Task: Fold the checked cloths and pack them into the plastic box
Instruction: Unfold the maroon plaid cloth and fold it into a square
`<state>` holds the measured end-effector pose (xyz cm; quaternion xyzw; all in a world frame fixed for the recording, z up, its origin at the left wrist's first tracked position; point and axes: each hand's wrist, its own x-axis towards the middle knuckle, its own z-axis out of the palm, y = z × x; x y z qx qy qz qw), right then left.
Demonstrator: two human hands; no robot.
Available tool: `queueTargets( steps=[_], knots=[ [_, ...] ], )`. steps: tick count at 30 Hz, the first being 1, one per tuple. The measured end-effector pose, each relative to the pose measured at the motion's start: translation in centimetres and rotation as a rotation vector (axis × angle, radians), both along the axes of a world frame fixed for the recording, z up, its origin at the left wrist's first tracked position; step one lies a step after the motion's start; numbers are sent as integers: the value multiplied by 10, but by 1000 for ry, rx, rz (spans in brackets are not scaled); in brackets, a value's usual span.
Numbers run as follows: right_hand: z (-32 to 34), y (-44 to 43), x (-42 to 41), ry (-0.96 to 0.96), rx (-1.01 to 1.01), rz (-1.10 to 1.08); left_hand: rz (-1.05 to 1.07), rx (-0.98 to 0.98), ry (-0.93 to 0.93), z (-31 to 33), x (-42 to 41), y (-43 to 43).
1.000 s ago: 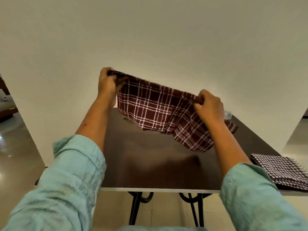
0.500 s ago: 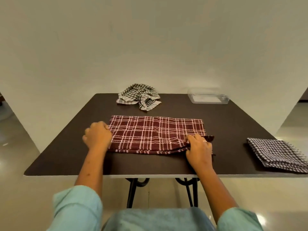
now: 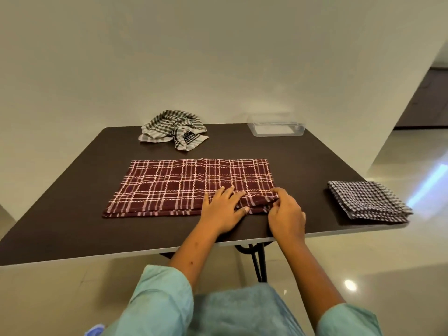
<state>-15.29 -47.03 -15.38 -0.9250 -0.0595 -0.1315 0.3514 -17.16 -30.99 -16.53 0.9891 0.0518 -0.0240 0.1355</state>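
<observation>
Maroon checked cloth [image 3: 184, 187] lies flat on dark table [image 3: 72, 226], folded in layers, long edge toward person. Left hand [image 3: 223, 209] rests on near right part of maroon checked cloth, fingers straight and spread, palm pressing fabric. Right hand [image 3: 287, 214] at its near right corner, fingers curled, pinching layered edge. Beyond it, toward wall: crumpled green-checked cloth [image 3: 173, 128]. Beyond and to right: clear plastic box [image 3: 276, 132]. Right of it, well apart: folded dark small-checked cloth [image 3: 366, 202].

The maroon checked cloth [image 3: 184, 185] is lying mid-frame on the dark table [image 3: 72, 214], crumpled green checked cloth [image 3: 173, 129] above it, clear plastic box [image 3: 276, 128] upper right, folded navy checked cloth [image 3: 366, 202] at right.
</observation>
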Motion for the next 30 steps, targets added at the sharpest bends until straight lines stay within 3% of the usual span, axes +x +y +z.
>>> queueTargets(
  steps=[15, 18, 20, 22, 26, 28, 30],
  knots=[
    [4, 8, -7, 6, -177, -109, -64, 60, -56, -6, -21, 12],
    [13, 14, -5, -177, -266, -141, -103, -67, -97, -2, -25, 11],
    [22, 28, -3, -298, -223, -55, -56, -356, -172, 5, -28, 15],
    [29, 52, -1, -281, -206, 71, 89, -515, -334, 11, -35, 25],
    [28, 104, 8, -92, -358, 380, 398, -336, -548, 15, -41, 59],
    [21, 130, 10, -20, -460, 556, 553, -225, -509, 13, -47, 85],
    [11, 149, 9, 49, -566, 686, 660, -213, -354, 9, -57, 107]
  ],
)
